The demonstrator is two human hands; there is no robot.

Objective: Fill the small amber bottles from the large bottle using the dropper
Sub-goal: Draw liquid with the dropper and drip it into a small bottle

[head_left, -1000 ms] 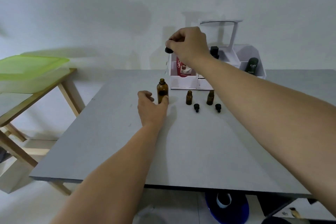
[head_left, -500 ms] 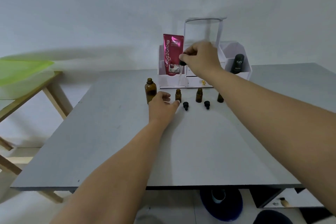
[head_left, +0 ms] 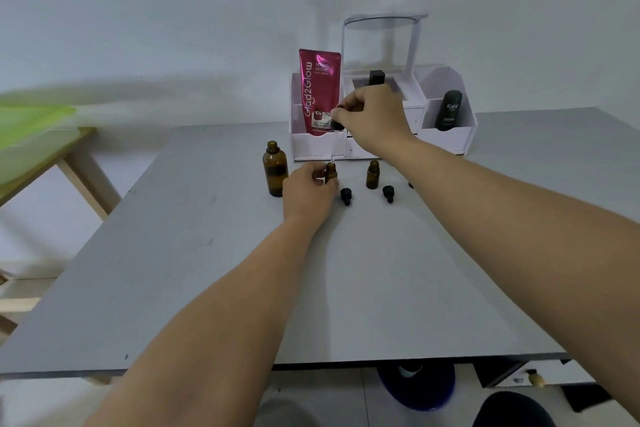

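Note:
The large amber bottle (head_left: 275,170) stands uncapped on the grey table (head_left: 207,270), left of the small ones. My left hand (head_left: 306,192) grips the leftmost small amber bottle (head_left: 330,173), which stands upright on the table. My right hand (head_left: 372,116) pinches the black bulb of the dropper (head_left: 335,135); its glass tip hangs just above that small bottle's mouth. A second small amber bottle (head_left: 372,174) stands open to the right. Two black caps (head_left: 345,196) (head_left: 388,193) lie in front of the small bottles. My right forearm hides what stands further right.
A white organiser (head_left: 446,139) stands at the back of the table with a pink tube (head_left: 319,90), a dark bottle (head_left: 449,110) and a small mirror frame (head_left: 381,42). A wooden table with a green lid (head_left: 31,128) is at the left. A blue object (head_left: 417,385) sits under the table.
My left hand left the large bottle and took hold of the leftmost small bottle. My right hand carried the dropper right and down, over that small bottle's mouth.

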